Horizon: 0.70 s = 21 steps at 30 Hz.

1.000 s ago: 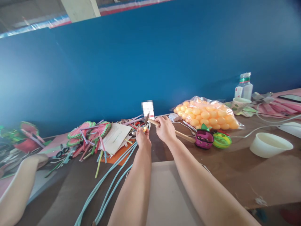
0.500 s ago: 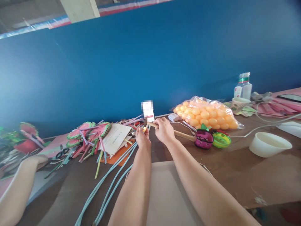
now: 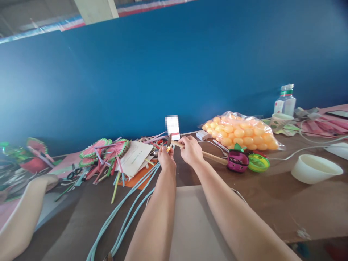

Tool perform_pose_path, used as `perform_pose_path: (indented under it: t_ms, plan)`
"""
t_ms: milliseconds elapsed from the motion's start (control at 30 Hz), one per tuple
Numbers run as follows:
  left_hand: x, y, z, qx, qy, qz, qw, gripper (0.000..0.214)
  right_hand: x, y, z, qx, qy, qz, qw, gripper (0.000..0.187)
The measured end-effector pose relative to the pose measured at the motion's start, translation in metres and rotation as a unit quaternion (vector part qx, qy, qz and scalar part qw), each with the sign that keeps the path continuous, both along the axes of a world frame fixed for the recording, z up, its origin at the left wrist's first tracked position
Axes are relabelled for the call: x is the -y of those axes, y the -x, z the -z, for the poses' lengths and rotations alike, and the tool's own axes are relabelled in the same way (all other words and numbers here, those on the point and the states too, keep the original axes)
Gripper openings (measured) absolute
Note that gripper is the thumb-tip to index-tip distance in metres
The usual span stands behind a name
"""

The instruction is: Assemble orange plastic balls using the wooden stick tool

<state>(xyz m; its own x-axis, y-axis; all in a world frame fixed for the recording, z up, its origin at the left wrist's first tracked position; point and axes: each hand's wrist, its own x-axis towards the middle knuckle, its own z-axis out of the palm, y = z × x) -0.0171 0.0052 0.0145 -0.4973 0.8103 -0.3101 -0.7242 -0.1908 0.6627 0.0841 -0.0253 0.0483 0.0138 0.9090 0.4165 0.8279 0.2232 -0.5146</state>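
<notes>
My right hand (image 3: 191,150) is closed round the wooden handle of a small hammer (image 3: 210,156), gripping near the dark metal head, which points at my left hand. My left hand (image 3: 166,157) pinches a small yellow-orange piece (image 3: 168,148) just under the hammer head. Both hands are held over the brown table (image 3: 272,195), close to its far edge by the blue wall. What the yellow piece is I cannot make out.
A bag of orange balls (image 3: 240,132), a purple and a green fruit-shaped toy (image 3: 247,161), a white bowl (image 3: 315,168) and a bottle (image 3: 285,101) lie right. Paper fans (image 3: 104,148), coloured strips and light-blue cords (image 3: 127,206) lie left. Another person's arm (image 3: 24,210) rests at far left.
The hammer head has dipped a little towards the yellow piece in my left hand. The view has shifted slightly; both hands stay in place.
</notes>
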Motion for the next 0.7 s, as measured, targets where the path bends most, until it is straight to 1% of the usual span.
perform_pose_path:
  t_ms: [133, 300, 400, 467, 533, 600, 700]
  plan:
    - [-0.001, 0.0, 0.001, 0.001, -0.006, -0.008, 1.0, 0.007, 0.0, 0.0, 0.0, -0.01, -0.015, 0.011, 1.0, 0.025]
    - [0.0, 0.0, 0.001, 0.013, 0.003, -0.002, 1.0, 0.004, -0.001, 0.0, 0.002, 0.0, 0.001, 0.002, 1.0, 0.025]
    - [-0.001, 0.001, 0.0, 0.017, 0.006, -0.006, 1.0, 0.006, -0.002, -0.002, 0.001, -0.007, 0.0, 0.024, 1.0, 0.025]
    - [-0.001, 0.001, 0.0, 0.017, 0.003, -0.002, 1.0, 0.008, -0.004, -0.006, 0.002, -0.01, 0.03, 0.047, 0.998, 0.025]
    - [0.0, 0.002, 0.0, 0.016, -0.008, 0.007, 1.0, 0.011, -0.007, -0.01, 0.004, -0.002, 0.082, 0.063, 0.995, 0.025]
    - [0.001, 0.002, 0.0, 0.014, -0.028, 0.015, 0.999, 0.015, -0.009, -0.013, 0.008, 0.018, 0.136, 0.069, 0.988, 0.026]
    - [0.005, 0.001, -0.002, 0.011, -0.053, 0.025, 0.998, 0.018, -0.013, -0.014, 0.016, 0.041, 0.19, 0.062, 0.979, 0.03]
